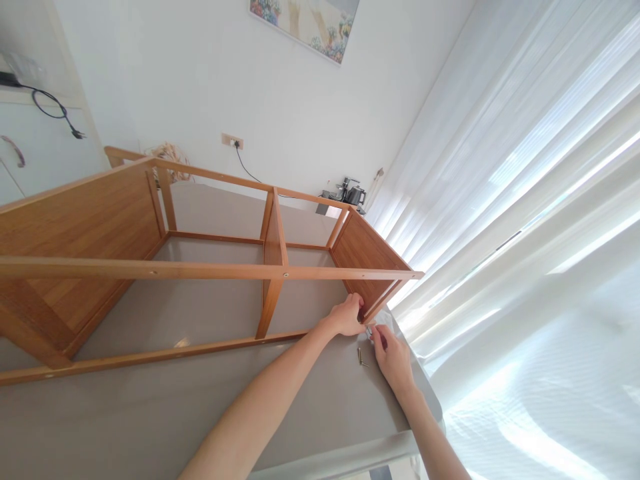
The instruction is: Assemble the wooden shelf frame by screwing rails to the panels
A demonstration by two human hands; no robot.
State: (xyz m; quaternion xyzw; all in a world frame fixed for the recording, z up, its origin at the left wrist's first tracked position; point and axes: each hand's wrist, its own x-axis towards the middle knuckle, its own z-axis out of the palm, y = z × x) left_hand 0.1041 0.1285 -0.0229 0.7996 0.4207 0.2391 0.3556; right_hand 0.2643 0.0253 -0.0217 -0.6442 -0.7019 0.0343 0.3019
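Note:
A wooden shelf frame lies on its side across a grey-topped table. My left hand is closed around the near bottom corner of its right end panel, some fingers hidden behind the wood. Just right of that corner, my right hand pinches a small silvery metal piece against or very near the frame; its exact kind is too small to make out. Between my forearms, a few metal screws lie on the tabletop.
White curtains hang close along the table's right edge. A dark kettle and other items stand beyond the frame. A plugged-in cord runs from the wall socket. A cabinet stands at far left.

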